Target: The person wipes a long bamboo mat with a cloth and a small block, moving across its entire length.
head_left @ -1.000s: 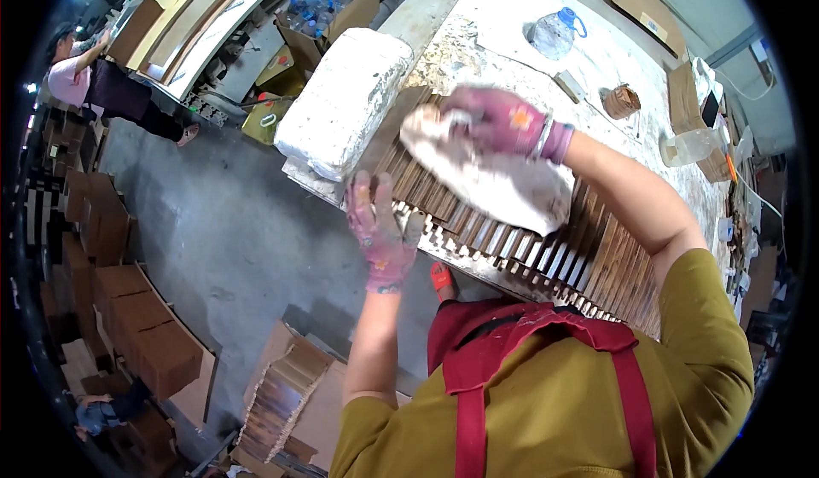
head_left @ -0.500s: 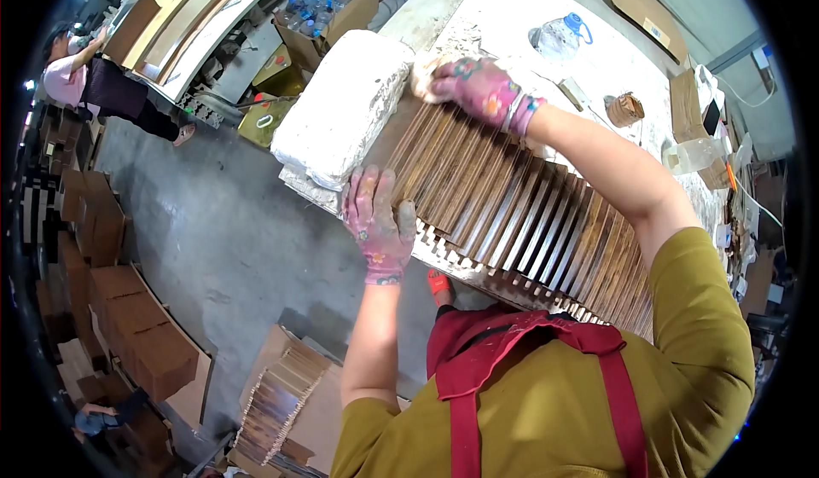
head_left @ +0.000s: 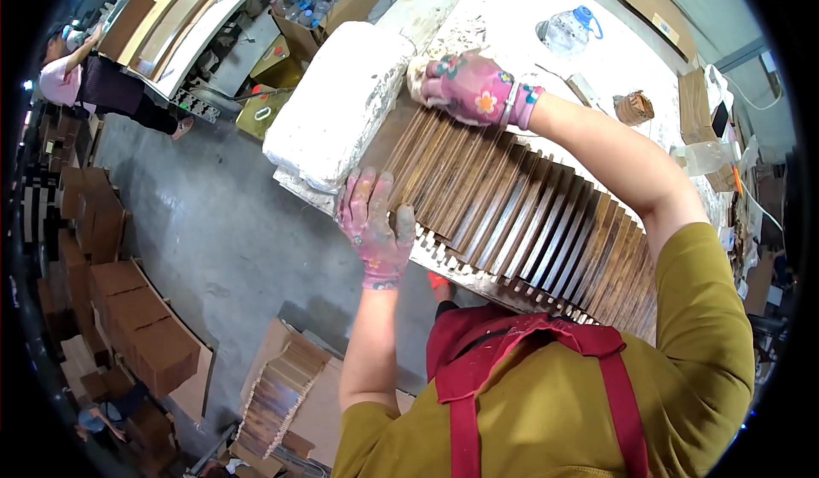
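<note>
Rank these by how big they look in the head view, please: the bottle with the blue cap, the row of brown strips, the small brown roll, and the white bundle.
Largest to smallest:
1. Row of brown strips
2. White bundle
3. Bottle with the blue cap
4. Small brown roll

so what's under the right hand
A whitish cloth sticks out past the fingers of the right hand, and brown strips show along the hand's near edge. How much cloth lies under the palm, and what is beneath it, cannot be seen.
</note>
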Action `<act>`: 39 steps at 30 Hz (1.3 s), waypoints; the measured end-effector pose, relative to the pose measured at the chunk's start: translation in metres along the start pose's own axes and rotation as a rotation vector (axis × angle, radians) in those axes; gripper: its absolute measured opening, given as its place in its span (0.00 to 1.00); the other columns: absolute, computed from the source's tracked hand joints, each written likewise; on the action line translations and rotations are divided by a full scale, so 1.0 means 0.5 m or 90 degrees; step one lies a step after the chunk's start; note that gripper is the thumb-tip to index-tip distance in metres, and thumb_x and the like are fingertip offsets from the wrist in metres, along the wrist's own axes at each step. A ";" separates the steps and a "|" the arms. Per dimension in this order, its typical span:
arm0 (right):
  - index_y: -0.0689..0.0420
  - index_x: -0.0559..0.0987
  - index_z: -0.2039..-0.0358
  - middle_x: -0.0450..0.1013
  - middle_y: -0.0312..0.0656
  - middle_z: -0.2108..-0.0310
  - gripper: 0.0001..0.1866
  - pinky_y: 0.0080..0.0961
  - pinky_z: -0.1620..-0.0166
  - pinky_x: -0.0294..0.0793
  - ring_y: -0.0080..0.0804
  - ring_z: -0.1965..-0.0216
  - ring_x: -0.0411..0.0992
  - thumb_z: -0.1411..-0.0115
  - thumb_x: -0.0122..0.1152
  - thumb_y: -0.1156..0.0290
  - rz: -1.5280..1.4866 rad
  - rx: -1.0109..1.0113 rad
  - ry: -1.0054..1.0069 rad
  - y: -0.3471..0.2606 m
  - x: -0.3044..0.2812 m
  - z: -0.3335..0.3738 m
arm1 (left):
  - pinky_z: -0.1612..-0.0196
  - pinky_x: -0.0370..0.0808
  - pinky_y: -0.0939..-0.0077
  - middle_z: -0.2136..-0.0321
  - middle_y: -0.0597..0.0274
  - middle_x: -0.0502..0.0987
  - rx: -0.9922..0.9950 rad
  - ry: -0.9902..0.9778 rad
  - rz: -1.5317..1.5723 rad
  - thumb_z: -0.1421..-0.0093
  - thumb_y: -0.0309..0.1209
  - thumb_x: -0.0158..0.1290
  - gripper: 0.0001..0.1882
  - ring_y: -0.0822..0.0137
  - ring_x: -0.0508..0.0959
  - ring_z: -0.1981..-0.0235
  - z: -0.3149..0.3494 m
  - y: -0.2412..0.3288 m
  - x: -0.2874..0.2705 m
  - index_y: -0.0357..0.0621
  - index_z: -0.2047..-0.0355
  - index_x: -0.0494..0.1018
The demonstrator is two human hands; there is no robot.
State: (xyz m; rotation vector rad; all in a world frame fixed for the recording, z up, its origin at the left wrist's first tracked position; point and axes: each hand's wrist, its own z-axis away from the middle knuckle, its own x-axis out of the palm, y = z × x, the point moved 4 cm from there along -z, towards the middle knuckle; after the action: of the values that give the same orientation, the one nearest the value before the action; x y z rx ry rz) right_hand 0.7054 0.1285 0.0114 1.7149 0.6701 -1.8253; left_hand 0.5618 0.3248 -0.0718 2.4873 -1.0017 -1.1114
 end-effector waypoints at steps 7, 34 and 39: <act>0.50 0.78 0.59 0.74 0.40 0.59 0.16 0.38 0.57 0.77 0.42 0.58 0.76 0.50 0.61 0.77 -0.123 0.091 0.042 0.051 -0.006 0.013 | 0.39 0.63 0.50 0.47 0.53 0.73 -0.022 -0.001 -0.002 0.32 0.51 0.44 0.25 0.48 0.69 0.43 0.007 0.001 0.006 0.44 0.49 0.74; 0.50 0.80 0.61 0.76 0.42 0.62 0.12 0.36 0.59 0.79 0.38 0.62 0.77 0.47 0.63 0.73 -0.120 0.049 0.051 0.051 -0.003 0.002 | 0.40 0.64 0.49 0.47 0.52 0.72 -0.008 -0.014 0.017 0.33 0.49 0.45 0.23 0.46 0.70 0.44 0.006 -0.001 0.007 0.45 0.49 0.73; 0.48 0.79 0.61 0.76 0.41 0.69 0.08 0.36 0.59 0.79 0.39 0.66 0.77 0.42 0.60 0.72 -0.089 0.001 0.076 0.020 0.026 -0.014 | 0.42 0.66 0.49 0.47 0.54 0.72 -0.004 -0.011 0.023 0.34 0.50 0.46 0.23 0.47 0.70 0.45 0.001 0.000 0.009 0.48 0.48 0.72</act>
State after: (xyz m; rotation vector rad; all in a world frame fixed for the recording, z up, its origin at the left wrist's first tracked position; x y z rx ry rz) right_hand 0.7166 0.1251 -0.0020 1.8296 0.8573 -1.8258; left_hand 0.5636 0.3221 -0.0746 2.4489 -1.0427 -1.1260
